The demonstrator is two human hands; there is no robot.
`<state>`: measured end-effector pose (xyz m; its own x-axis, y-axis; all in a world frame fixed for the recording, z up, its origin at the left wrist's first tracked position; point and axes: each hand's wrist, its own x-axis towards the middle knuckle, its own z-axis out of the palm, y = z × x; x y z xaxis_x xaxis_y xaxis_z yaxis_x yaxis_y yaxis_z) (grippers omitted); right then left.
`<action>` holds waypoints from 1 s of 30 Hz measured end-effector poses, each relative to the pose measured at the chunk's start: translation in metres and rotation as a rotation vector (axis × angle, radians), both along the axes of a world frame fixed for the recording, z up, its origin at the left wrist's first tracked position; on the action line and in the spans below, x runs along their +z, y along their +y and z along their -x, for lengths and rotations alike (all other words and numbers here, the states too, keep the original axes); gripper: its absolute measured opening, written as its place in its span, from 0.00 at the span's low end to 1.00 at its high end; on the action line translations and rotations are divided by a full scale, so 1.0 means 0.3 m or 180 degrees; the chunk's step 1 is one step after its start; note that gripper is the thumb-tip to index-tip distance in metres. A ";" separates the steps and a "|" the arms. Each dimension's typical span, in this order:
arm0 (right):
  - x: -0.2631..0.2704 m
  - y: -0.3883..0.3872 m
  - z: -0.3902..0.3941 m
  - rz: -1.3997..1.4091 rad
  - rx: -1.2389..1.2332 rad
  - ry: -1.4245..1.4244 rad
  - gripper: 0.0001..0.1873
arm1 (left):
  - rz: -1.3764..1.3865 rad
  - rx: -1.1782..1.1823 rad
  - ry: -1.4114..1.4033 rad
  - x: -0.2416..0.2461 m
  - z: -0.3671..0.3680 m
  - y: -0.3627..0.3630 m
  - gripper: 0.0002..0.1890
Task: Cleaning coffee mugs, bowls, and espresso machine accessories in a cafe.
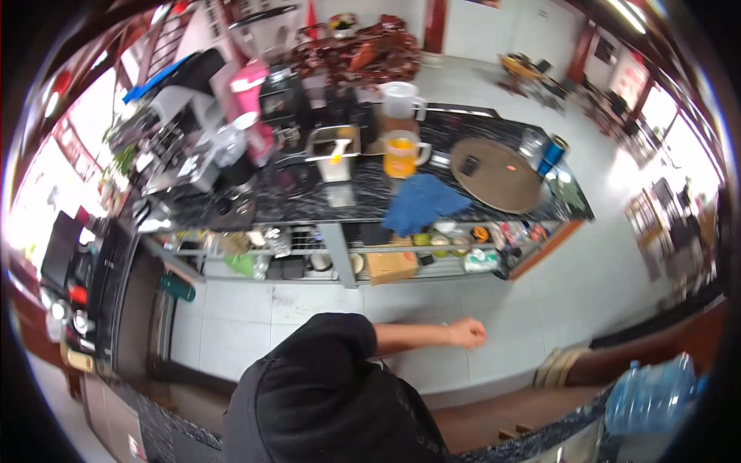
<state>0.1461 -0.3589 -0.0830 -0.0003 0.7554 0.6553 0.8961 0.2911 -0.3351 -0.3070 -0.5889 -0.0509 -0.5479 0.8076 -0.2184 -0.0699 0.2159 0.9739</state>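
Observation:
My left hand [468,334] reaches out from a black sleeve over the tiled floor, its fingers loosely curled. Blur hides whether anything is in it, and it touches no surface I can make out. My right hand is out of view. Nearest to the left hand is the black marbled counter [359,202]. On it stand a pitcher of orange liquid [400,156], a whitish pitcher [399,99] and a metal container [334,151] with a white utensil. A blue cloth [425,202] hangs over the counter's front edge beside a round brown tray [492,173] carrying a small dark object [470,166].
Under the counter, a shelf holds a cardboard box [391,266] and bagged goods. A pink appliance [250,87] and other machines crowd the counter's left. Blue rolls [553,155] stand at its right end. A large water bottle [651,396] lies at lower right.

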 end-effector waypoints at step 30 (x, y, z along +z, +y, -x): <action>0.235 -2.668 2.010 0.1698 0.8339 -0.0995 0.19 | 0.2966 0.5352 0.1997 0.064 -0.048 -2.351 0.17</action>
